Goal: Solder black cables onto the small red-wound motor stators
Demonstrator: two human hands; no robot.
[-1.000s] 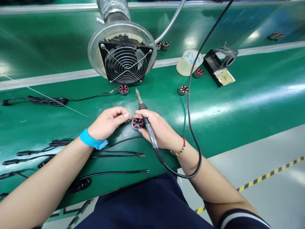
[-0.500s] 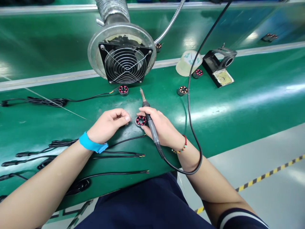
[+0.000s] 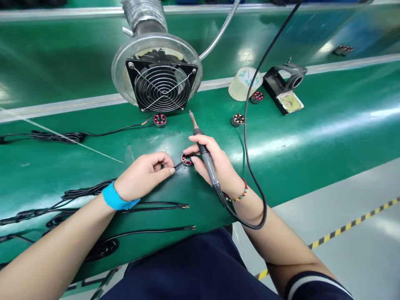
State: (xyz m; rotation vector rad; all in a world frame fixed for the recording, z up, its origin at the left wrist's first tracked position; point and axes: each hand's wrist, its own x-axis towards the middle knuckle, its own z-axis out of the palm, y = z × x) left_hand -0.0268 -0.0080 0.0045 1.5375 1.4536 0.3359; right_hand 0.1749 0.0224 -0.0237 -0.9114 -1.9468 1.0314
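My left hand [image 3: 148,173], with a blue wristband, is closed in a pinch on a black cable [image 3: 178,165]. The end of this cable reaches a small round motor stator [image 3: 186,160] with red windings. My right hand [image 3: 220,168] grips a soldering iron [image 3: 208,162] between thumb and fingers, its tip [image 3: 192,118] pointing up and away from the stator. Fingertips of the same hand also touch the stator's right side. Just beyond, another stator [image 3: 160,120] lies wired to a black cable [image 3: 112,131].
A fume extractor fan [image 3: 164,89] hangs at the back. To the right are a stator with copper-coloured windings [image 3: 238,120], a tape roll [image 3: 244,85], another red stator [image 3: 256,97] and an iron stand [image 3: 283,89]. Several black cables [image 3: 156,231] lie at front left. The iron's cord [image 3: 246,141] loops at right.
My left hand has picked up a cable and brought its end to the stator. My right hand and the iron have shifted slightly right.
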